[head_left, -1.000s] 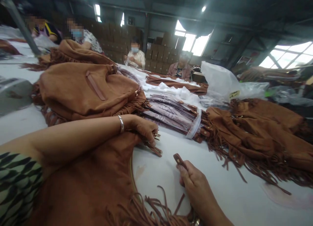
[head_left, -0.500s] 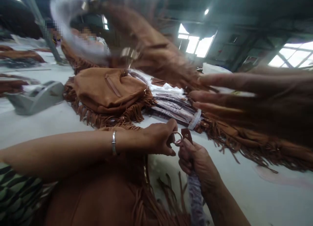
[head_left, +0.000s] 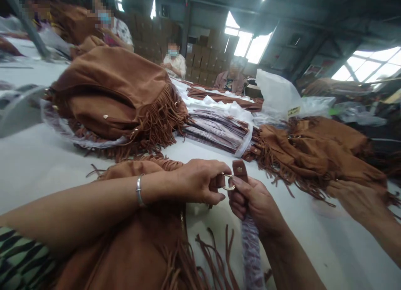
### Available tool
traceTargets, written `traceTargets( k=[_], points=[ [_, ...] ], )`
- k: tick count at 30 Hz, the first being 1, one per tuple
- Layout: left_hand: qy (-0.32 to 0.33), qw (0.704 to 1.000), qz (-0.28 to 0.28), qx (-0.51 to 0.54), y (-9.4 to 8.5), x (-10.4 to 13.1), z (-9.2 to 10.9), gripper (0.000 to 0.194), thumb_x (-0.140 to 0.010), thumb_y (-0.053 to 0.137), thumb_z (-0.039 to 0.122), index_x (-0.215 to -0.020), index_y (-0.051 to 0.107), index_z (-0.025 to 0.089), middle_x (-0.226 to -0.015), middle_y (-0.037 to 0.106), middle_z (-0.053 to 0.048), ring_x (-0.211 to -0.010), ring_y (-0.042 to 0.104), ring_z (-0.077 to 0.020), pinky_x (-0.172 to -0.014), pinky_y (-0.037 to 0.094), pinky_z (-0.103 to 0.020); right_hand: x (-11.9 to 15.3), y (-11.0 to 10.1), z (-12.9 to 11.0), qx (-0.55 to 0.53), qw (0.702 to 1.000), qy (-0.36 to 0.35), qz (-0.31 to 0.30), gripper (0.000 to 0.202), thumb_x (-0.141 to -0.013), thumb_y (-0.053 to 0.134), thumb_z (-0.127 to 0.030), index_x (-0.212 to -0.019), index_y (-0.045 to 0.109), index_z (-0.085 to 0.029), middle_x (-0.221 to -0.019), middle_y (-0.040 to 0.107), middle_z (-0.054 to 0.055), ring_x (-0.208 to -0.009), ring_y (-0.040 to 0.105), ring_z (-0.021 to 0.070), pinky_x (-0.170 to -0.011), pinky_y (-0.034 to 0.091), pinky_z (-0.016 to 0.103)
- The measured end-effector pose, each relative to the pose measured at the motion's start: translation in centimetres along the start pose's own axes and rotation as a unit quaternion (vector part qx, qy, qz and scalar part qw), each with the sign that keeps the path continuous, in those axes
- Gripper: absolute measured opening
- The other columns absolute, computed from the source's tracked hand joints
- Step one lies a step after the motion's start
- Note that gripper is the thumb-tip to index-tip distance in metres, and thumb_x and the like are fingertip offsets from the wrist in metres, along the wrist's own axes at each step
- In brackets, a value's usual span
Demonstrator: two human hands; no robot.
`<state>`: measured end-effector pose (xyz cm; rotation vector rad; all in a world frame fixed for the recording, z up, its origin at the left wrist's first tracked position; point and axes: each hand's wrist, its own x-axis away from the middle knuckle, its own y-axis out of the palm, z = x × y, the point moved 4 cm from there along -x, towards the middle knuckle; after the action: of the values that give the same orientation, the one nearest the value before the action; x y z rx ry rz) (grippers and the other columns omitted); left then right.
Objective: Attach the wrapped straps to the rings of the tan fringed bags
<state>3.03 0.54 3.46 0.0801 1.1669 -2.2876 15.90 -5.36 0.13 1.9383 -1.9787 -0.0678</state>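
My left hand holds the round, gold-coloured metal ring beside the brown leather strap clenched in my right hand, over the white tabletop; stacked brown cardboard cartons stand beyond.

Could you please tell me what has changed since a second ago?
The left hand has moved right and the right hand, still gripping the strap, up; they now meet at a metal ring. A fringed bag now lies at left, where another showed, and a co-worker's hand has come in at right. The bundled straps stayed put.
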Motion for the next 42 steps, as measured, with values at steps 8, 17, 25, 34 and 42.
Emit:
traceTargets(
  k=[8,17,25,34,42],
  points=[
    [-0.022,0.999,0.04,0.028,-0.1,-0.1,-2.0,0.024,-0.067,0.067,0.03,-0.078,0.049,0.017,-0.063,0.05,0.006,-0.053,0.042,-0.0058,-0.05,0.031,-0.017,-1.1,0.1,0.6,-0.043,0.997,0.062,0.001,0.035,-0.073,0.068,-0.043,-0.065,0.045,-0.018,-0.043,0.036,-0.01,-0.031,0.024,0.0019,-0.028,0.027,0.014],
    [-0.056,0.996,0.064,-0.002,0.7,-0.2,-2.1,0.024,-0.07,0.063,0.03,-0.079,0.043,0.019,-0.064,0.055,0.006,-0.051,0.046,-0.0068,-0.049,0.032,-0.018,0.1,0.6,0.0,0.111,0.99,-0.027,0.089,0.03,-0.075,0.066,-0.041,-0.068,0.049,-0.018,-0.047,0.045,-0.008,-0.032,0.033,0.003,-0.03,0.026,0.014],
    [0.075,0.987,-0.076,-0.118,0.9,0.3,0.0,0.015,-0.081,0.052,0.031,-0.085,0.047,0.018,-0.081,0.057,-0.001,-0.067,0.051,-0.0125,-0.058,0.037,-0.022,-0.3,-1.0,-0.5,0.089,0.994,0.068,-0.012,0.034,-0.066,0.074,-0.04,-0.064,0.05,-0.017,-0.04,0.032,-0.011,-0.031,0.023,0.0013,-0.03,0.021,0.014],
    [0.009,0.996,0.049,-0.071,0.7,0.4,-0.8,0.018,-0.079,0.055,0.034,-0.075,0.049,0.018,-0.065,0.057,0.003,-0.054,0.049,-0.0084,-0.052,0.033,-0.019,0.4,-0.4,-0.9,0.064,0.997,0.02,0.028,0.03,-0.066,0.075,-0.038,-0.068,0.054,-0.016,-0.045,0.042,-0.008,-0.033,0.028,0.0021,-0.032,0.022,0.016],
    [-0.03,0.996,0.077,-0.02,0.5,0.5,-1.2,0.032,-0.074,0.06,0.031,-0.103,0.054,0.018,-0.069,0.062,0.003,-0.058,0.055,-0.0102,-0.054,0.039,-0.019,0.3,0.0,-0.8,0.141,0.986,-0.024,0.084,0.033,-0.069,0.072,-0.043,-0.066,0.053,-0.016,-0.042,0.043,-0.007,-0.033,0.032,0.0032,-0.032,0.023,0.016]
  ],
)
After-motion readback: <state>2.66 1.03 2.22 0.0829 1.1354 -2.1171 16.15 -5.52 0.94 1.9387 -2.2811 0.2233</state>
